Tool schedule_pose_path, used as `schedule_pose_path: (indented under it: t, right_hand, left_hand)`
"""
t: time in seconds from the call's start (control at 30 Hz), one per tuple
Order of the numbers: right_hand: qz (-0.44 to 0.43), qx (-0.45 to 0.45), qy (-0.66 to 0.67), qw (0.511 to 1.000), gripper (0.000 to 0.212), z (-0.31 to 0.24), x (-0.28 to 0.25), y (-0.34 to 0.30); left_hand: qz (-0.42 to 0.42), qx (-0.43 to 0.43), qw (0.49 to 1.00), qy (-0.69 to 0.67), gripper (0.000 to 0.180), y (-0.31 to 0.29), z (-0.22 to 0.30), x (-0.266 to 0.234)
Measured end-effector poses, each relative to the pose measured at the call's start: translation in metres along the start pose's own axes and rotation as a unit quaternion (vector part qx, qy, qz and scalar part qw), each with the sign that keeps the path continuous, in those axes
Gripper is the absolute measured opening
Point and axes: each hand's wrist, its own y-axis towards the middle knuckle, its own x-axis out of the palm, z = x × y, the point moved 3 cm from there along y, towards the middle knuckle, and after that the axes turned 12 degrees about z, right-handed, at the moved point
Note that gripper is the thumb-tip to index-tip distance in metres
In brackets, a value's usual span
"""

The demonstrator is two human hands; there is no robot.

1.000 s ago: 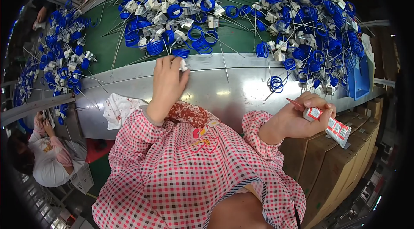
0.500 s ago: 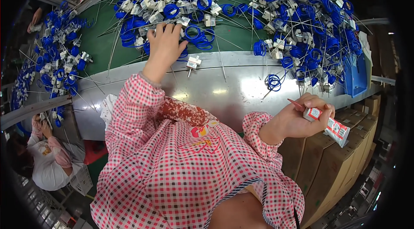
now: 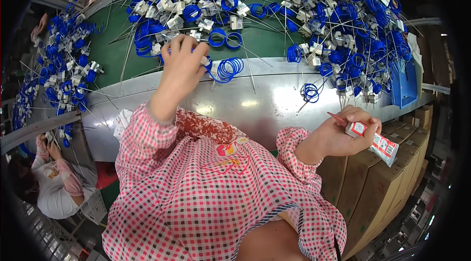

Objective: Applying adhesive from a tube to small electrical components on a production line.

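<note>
My left hand [image 3: 179, 69] is at the near edge of the middle heap, fingers curled and closed on a capillary thermostat. The thermostat's blue coil [image 3: 229, 69] sticks out to the right of my fingers, over the metal ledge; its white body is mostly hidden by the hand. At the right, my right hand [image 3: 338, 137] is closed round a white and red squeeze tube [image 3: 384, 149]. The tube's pointed red nozzle [image 3: 335, 118] faces up and left. Just beyond my left hand lies a heap of similar thermostats [image 3: 192, 13], with white blocks, blue coils and thin metal rods.
Another big heap [image 3: 351, 30] lies to the right, beside a blue bin [image 3: 406, 86]. More thermostats [image 3: 66, 72] are at the left. The green belt [image 3: 110, 27] borders a metal ledge [image 3: 230, 101]. Cardboard boxes [image 3: 378, 187] stand at lower right; a co-worker [image 3: 61, 182] sits at lower left.
My left hand has drawn back slightly toward me from the heap, bringing a thermostat with its blue coil over the ledge. The right hand with the squeeze tube has hardly moved.
</note>
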Motion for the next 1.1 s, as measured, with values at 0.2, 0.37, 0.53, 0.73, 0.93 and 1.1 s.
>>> schedule_pose_path:
  t: [0.2, 0.37, 0.53, 0.73, 0.93, 1.1]
  right_hand:
    - [-0.007, -0.002, -0.001, 1.000, 0.014, 0.003, 0.006, -0.003]
    - [-0.003, 0.005, 0.000, 1.000, 0.014, 0.004, 0.002, 0.000]
    - [0.007, 0.002, -0.005, 1.000, 0.014, 0.004, 0.000, 0.001]
    - [-0.001, 0.025, 0.006, 1.000, 0.012, 0.006, 0.006, -0.002]
    - [0.000, 0.010, -0.014, 1.000, 0.011, 0.008, 0.000, 0.005]
    - [0.063, -0.009, -0.018, 0.998, 0.015, 0.006, -0.008, 0.026]
  left_hand:
    - [0.135, -0.143, 0.956, -0.216, 0.037, 0.006, -0.013, -0.059]
    - [0.219, -0.129, 0.954, -0.161, 0.037, 0.006, -0.019, -0.050]
    - [0.302, -0.185, 0.920, -0.166, 0.036, 0.014, -0.027, -0.036]
    - [0.278, -0.290, 0.843, -0.359, 0.039, 0.027, -0.041, 0.016]
    - [0.248, -0.152, 0.807, -0.514, 0.046, 0.058, -0.026, -0.020]
    - [-0.034, -0.132, 0.742, -0.656, 0.060, 0.042, -0.017, -0.017]
